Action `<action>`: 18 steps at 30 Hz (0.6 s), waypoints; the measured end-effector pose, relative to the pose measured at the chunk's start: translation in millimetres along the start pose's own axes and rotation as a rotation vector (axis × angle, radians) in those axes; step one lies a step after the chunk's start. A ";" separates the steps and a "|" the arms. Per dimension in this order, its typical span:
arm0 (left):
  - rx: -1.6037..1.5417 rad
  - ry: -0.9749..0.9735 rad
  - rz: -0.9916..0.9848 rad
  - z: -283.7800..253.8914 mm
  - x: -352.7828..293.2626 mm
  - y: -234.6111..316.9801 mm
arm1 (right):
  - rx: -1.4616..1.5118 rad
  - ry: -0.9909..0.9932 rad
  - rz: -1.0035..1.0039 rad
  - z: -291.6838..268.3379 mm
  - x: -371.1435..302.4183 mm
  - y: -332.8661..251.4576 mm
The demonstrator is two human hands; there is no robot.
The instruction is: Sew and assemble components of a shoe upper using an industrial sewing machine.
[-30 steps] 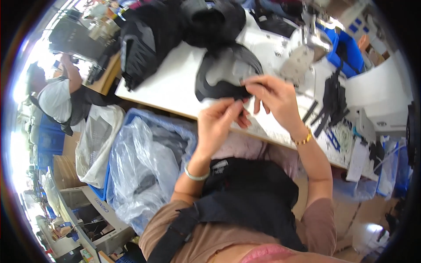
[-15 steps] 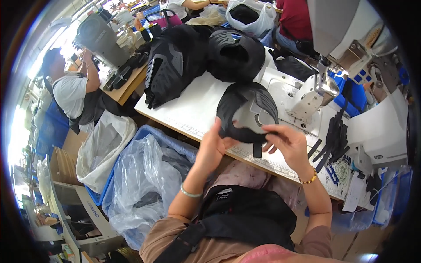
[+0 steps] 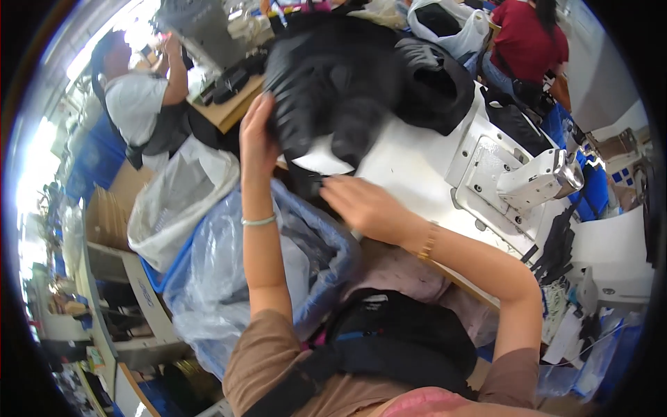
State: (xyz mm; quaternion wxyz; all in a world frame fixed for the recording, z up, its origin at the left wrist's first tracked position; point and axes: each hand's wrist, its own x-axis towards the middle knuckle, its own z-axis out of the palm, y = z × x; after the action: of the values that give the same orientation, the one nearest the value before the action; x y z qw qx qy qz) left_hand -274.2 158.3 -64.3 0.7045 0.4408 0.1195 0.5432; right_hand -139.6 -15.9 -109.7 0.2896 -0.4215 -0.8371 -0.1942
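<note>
A: Head view. Where's the black bundle (image 3: 340, 69)?
B: Over the near-left part of the table (image 3: 410, 156), blurred. Just right of the left hand (image 3: 258, 139), ahead of the right hand (image 3: 368, 208). Long axis unclear.
A: Nearer hand?
B: Left; it touches the bundle's left side, fingers extended upward. Grip can't be told.
A: Right?
B: Fingers together, partly bent, tips at a dark strip (image 3: 306, 177) below the bundle. Pinching or merely touching: can't tell.
</note>
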 end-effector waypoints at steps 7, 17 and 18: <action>0.614 0.179 -0.110 -200.3 65.8 1.5 | -0.366 -0.130 -0.013 139.3 80.3 -21.6; 0.963 -0.067 0.222 -132.5 156.7 -64.3 | -0.299 -0.008 0.150 139.6 89.1 11.4; 1.046 0.012 0.398 -140.4 157.6 -62.9 | -0.346 0.158 -0.047 124.5 75.6 11.3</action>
State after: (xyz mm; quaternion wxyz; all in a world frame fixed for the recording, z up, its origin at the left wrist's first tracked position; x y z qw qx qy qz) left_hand -263.4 363.1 -144.5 0.2749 0.7427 0.2915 0.5365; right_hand -206.4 106.2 -153.9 0.2730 -0.4287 -0.7756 -0.3744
